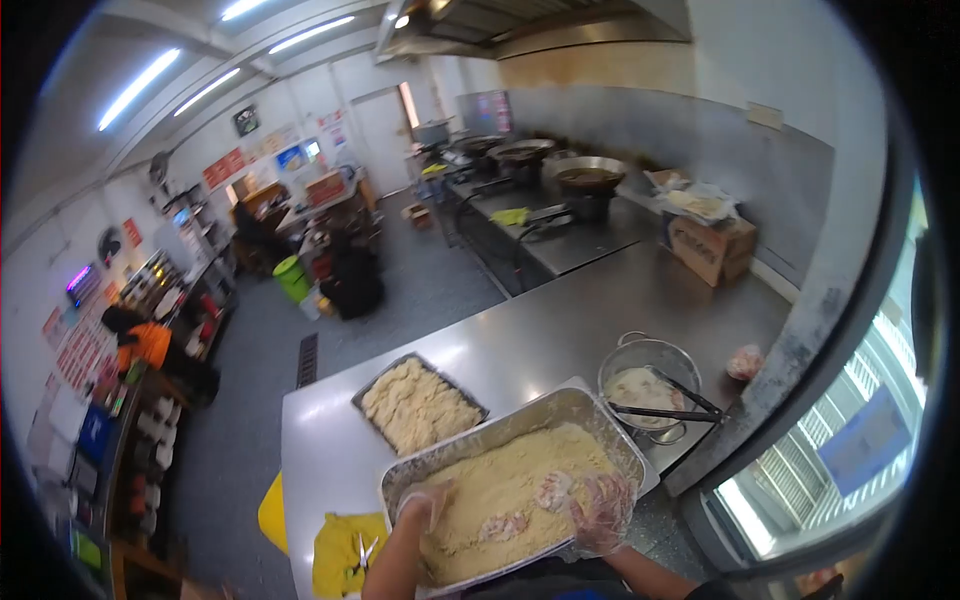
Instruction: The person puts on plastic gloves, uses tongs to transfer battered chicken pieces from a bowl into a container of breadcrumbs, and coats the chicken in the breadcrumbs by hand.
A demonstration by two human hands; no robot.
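A deep metal pan [625, 435] of pale yellow breading crumbs [500, 465] sits on the counter in front of me. Two pieces of pinkish, coated raw meat lie in it: one piece [505, 527] near the front and another piece [553, 490] toward the right. My left hand [425, 503], in a clear plastic glove, rests at the pan's left side in the crumbs, fingers stretched out and holding nothing visible. My right hand [603, 512], gloved too and crusted with crumbs, is just right of the second piece with its fingers apart.
Behind the pan lies a dark tray [487, 408] heaped with breaded food. A metal pot [690, 365] with white batter and black-handled tongs [665, 412] stands right. Scissors [363, 553] lie on a yellow cloth [335, 560]. Woks [590, 175] line the back; a person [150, 345] stands far left.
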